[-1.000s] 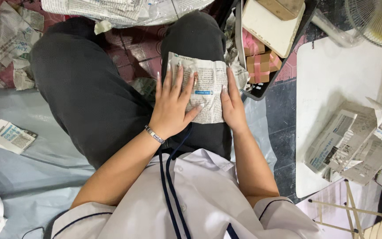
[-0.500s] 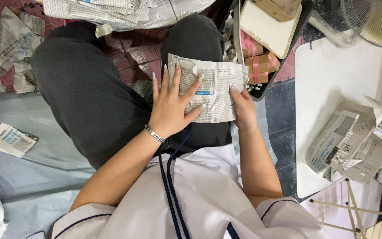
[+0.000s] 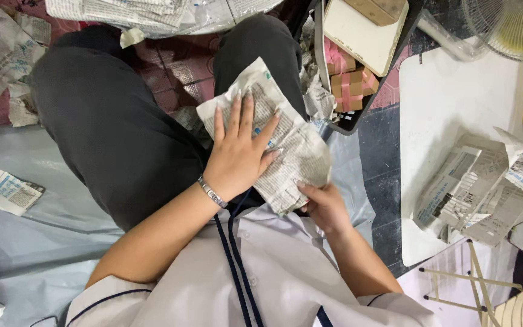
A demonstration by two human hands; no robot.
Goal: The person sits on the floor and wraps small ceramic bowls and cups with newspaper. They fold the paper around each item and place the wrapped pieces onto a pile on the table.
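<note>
Left hand: the left hand [image 3: 237, 158] lies flat and open, fingers spread, palm pressing down on the newspaper-wrapped bundle [image 3: 273, 140].
Right hand: the right hand [image 3: 323, 206] is closed on the bundle's near corner, pinching the paper's edge from below; its fingertips are tucked under, so the exact grip is hard to see.
Bundle: it rests on the person's right thigh, dark trousers [image 3: 110, 121] beneath it, directly under the left palm and just ahead of the right hand.
Long axis: it runs on a slant, from beyond the left fingertips back toward the right hand.
Nearer hand: both are touching it; the left covers the middle, the right has only the end.
Beyond the hands: a dark tray [image 3: 358, 66] of small pink-taped boxes, and loose newspaper sheets [image 3: 146, 12] further out.
To the right hand's outer side: a white board [image 3: 449, 103] carrying more wrapped bundles.
Hidden: whatever the paper wraps is fully covered; I can't tell what it is.
</note>
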